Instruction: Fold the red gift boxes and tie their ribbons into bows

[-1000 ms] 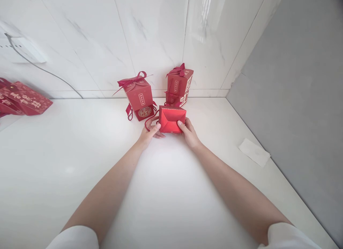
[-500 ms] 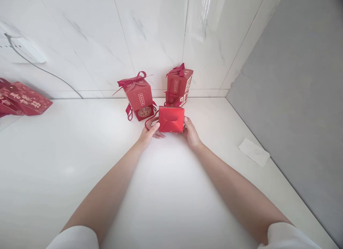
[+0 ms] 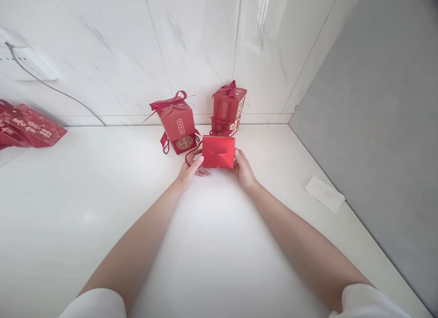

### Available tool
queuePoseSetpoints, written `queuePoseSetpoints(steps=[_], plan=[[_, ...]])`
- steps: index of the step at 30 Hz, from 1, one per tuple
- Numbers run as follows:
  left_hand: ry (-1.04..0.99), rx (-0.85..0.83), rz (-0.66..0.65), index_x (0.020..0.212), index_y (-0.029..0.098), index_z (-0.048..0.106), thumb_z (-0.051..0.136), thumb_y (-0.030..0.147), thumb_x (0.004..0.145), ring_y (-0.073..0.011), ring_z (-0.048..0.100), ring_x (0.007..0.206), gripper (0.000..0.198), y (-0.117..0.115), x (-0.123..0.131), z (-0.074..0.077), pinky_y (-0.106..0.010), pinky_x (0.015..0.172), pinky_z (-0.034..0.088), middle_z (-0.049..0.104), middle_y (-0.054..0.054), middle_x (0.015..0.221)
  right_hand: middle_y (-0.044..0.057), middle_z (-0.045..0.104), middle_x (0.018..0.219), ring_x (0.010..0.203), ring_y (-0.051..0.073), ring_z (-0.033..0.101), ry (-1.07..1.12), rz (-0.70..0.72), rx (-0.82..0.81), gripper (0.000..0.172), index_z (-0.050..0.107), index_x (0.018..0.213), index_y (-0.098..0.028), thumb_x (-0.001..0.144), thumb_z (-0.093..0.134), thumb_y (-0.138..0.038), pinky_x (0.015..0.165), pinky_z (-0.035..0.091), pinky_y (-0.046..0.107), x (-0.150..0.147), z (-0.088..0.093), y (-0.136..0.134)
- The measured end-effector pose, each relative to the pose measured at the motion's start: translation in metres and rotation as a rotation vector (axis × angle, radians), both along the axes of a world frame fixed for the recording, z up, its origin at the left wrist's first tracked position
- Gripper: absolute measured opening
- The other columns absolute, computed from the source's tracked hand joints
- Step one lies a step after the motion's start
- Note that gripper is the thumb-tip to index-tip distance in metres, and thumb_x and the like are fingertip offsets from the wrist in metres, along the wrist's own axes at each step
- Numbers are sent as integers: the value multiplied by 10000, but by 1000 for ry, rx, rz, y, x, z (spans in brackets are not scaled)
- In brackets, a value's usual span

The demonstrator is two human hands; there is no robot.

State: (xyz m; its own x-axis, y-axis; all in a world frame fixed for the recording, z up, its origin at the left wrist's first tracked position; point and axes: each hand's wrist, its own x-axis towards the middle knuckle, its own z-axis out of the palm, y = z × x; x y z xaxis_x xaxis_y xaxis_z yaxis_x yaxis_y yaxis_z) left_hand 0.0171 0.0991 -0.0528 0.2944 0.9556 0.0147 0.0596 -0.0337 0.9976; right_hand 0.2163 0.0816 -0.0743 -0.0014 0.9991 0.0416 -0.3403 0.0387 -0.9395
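Observation:
Between my two hands is a small red gift box [image 3: 218,153], its folded, interlocking flaps facing me. My left hand [image 3: 191,168] grips its left side, thumb at the edge and some fingers reaching underneath. A twisted red cord [image 3: 187,158] loops out from the box over my left fingers. On the opposite side, my right hand [image 3: 243,168] holds the box with the thumb near its upper edge; the other fingers are partly hidden. Close behind my left hand stand stacked red boxes [image 3: 176,122] with ribbon bows. Another red stack [image 3: 228,106] rises behind the held box, its base partly covered.
Red patterned bags or boxes [image 3: 32,126] lie at the far left by the wall. A grey cable [image 3: 65,91] runs down from a white wall socket plate [image 3: 30,65]. A white tissue [image 3: 324,193] rests near the counter's right edge, beside a grey panel [image 3: 376,103].
The red gift box has shifted very slightly to the left and up in my hands. Both hands keep their hold, and the other things stay where they were.

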Motion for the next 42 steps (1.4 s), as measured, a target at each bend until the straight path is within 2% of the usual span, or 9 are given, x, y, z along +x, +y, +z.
queuePoseSetpoints(steps=[14,18,22,26,28,31,35,39,42], plan=[[4,9,-7,1387,175,400,497,689,845,-209,730,655,753,3,-1,-2,-290,599,566,753,-89,830,7,632,1075,886,177,617,24,4,17,470,548,1178,-299,852,551,-637,647,564,309,0,-3,0],[-11,2,2,1418,217,397,508,673,850,-195,728,652,736,3,-2,-4,-288,600,566,746,-108,999,14,635,1147,895,186,633,39,9,23,483,530,1210,-305,851,564,-627,655,561,320,-1,-4,0],[1,16,-27,1468,288,379,537,633,856,-208,736,761,720,5,-4,-8,-296,633,571,682,-113,1224,19,602,1306,1070,217,627,33,-31,51,509,510,1261,-317,871,521,-645,810,566,364,-3,-4,0],[-93,90,-116,1471,325,400,476,724,833,-317,623,1154,756,10,-9,-19,-356,740,589,570,-96,1404,6,488,1475,1341,251,468,-26,-79,142,570,467,1372,-343,885,500,-638,1024,491,444,-2,-9,1],[-150,102,-131,1463,316,417,416,758,838,-346,540,1261,766,12,-10,-22,-427,848,570,526,-90,1452,3,447,1512,1399,265,402,-81,-82,181,605,465,1403,-347,869,542,-620,1089,436,480,0,-12,3],[-150,109,-100,1485,319,379,469,706,856,-351,471,1335,744,12,-9,-21,-500,1011,476,464,-72,1510,-10,397,1551,1430,270,363,-125,-56,212,628,467,1426,-348,858,585,-591,1152,365,496,2,-16,6],[-106,191,-130,1500,268,369,617,529,862,-331,347,1433,733,8,-3,-10,-468,1159,331,404,-68,1552,-43,352,1578,1472,237,302,-108,-25,239,632,413,1467,-346,896,535,-589,1195,309,477,1,-12,4],[-104,214,-164,1509,237,360,648,478,853,-337,329,1444,756,6,-1,-5,-452,1172,318,382,-81,1563,-50,281,1609,1493,210,256,-124,36,293,687,312,1518,-337,912,509,-596,1228,251,437,0,-1,-2],[-105,227,-170,1518,233,344,640,490,855,-347,334,1441,770,6,-2,-6,-470,1170,318,381,-91,1562,-38,229,1628,1505,208,220,-155,75,336,794,242,1543,-323,875,570,-602,1238,224,412,0,5,-6]])
